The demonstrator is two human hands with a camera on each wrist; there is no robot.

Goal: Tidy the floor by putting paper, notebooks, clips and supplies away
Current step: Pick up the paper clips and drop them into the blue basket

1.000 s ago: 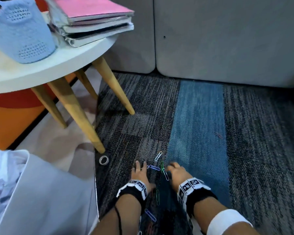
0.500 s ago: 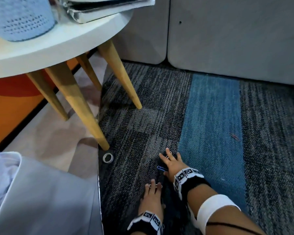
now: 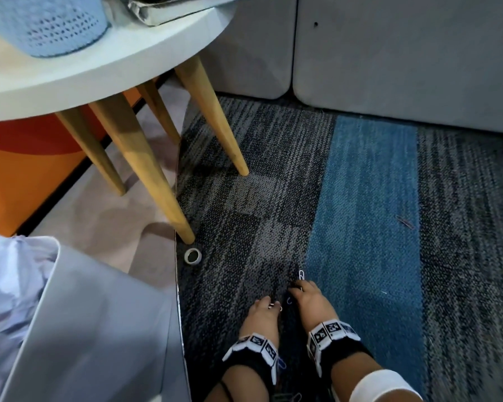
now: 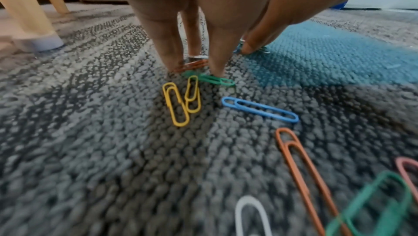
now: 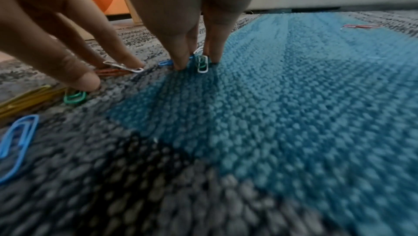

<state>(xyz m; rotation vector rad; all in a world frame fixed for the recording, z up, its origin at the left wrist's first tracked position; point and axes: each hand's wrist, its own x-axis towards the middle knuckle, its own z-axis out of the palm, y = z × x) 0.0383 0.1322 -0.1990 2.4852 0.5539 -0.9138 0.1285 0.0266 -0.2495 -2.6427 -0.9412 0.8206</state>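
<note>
Several coloured paper clips lie scattered on the carpet. My left hand (image 3: 266, 307) has straight fingers, and its fingertips (image 4: 217, 71) press down on an orange clip (image 4: 194, 63) and a green clip (image 4: 214, 79). Two yellow clips (image 4: 178, 104) and a blue clip (image 4: 260, 110) lie just behind them. My right hand (image 3: 305, 294) is close beside it, and its fingertips (image 5: 181, 62) press on a small bunch of white, green and blue clips (image 5: 201, 62). A white clip (image 3: 301, 274) lies just ahead of the right hand. A red clip (image 3: 404, 221) lies apart on the blue strip.
A tape roll (image 3: 192, 255) sits by the wooden table leg (image 3: 145, 175). A grey bin (image 3: 93, 329) holding crumpled paper stands at lower left. The round white table (image 3: 99, 68) carries a blue basket (image 3: 44, 24) and stacked notebooks. A grey panel (image 3: 389, 53) closes off the back.
My hands have drawn close together, side by side, with their fingertips on the clips. The left hand came forward beside the right, and the right pulled back a little.
</note>
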